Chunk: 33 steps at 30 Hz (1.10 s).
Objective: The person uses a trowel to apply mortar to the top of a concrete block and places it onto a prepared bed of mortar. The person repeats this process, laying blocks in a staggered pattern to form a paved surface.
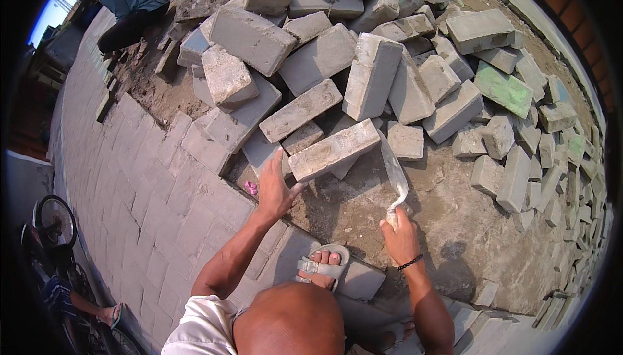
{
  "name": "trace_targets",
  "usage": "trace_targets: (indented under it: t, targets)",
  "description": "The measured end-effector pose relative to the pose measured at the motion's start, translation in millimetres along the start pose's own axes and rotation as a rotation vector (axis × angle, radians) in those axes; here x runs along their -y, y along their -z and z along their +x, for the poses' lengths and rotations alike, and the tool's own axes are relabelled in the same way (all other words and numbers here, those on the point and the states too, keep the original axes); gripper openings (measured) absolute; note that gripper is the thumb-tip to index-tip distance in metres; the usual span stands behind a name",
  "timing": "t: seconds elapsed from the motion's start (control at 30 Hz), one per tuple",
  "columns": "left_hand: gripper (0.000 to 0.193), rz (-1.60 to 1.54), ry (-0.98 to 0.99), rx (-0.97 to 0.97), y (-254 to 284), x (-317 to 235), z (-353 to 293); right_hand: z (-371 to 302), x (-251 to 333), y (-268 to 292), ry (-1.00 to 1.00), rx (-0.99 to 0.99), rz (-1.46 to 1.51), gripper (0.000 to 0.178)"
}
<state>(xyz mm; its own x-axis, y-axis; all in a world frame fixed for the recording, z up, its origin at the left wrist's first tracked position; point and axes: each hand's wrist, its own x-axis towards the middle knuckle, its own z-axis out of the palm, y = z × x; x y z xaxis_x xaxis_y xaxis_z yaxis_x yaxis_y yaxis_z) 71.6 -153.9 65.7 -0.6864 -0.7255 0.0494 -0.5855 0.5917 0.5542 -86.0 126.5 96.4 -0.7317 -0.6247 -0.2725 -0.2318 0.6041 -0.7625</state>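
My left hand [275, 191] reaches toward the near left end of a grey concrete paving brick [334, 151]. Its fingers and thumb are apart, close by that end; whether they touch it I cannot tell. The brick lies tilted at the front of a heap of pavers [318, 63]. In my right hand [400, 237] is the handle of a trowel [394, 170], my fingers wrapped round it. The trowel's long blade points away from me, its tip beside the brick's right end. Below both hands lies bare sandy ground [344, 209].
Laid pavers [149, 206] cover the left side, ending in a stepped edge. My sandalled foot [323, 265] rests at that edge. Another person [133, 4] crouches far left. A bicycle [58, 225] and someone's foot [111, 315] are at the lower left. Loose pavers [513, 176] spread down the right.
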Motion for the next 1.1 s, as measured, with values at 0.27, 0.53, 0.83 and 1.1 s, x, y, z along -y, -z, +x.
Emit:
trace_targets:
  t: [0.27, 0.53, 0.83, 1.1]
  targets:
    - [0.082, -0.474, 0.119, -0.063, -34, 13, -3, 0, 15, 10, 0.014, -0.031, -0.084, 0.045]
    - [0.07, -0.384, -0.035, -0.175, 3, -65, 0, -36, 86, 14, 0.139, 0.205, -0.251, 0.041]
    - [0.065, -0.285, -0.158, -0.13, 27, -84, 1, 22, 68, 56, 0.044, 0.113, -0.359, 0.03]
    - [0.063, -0.29, -0.147, -0.143, 25, -86, 2, 23, 48, 32, 0.106, 0.166, -0.43, 0.03]
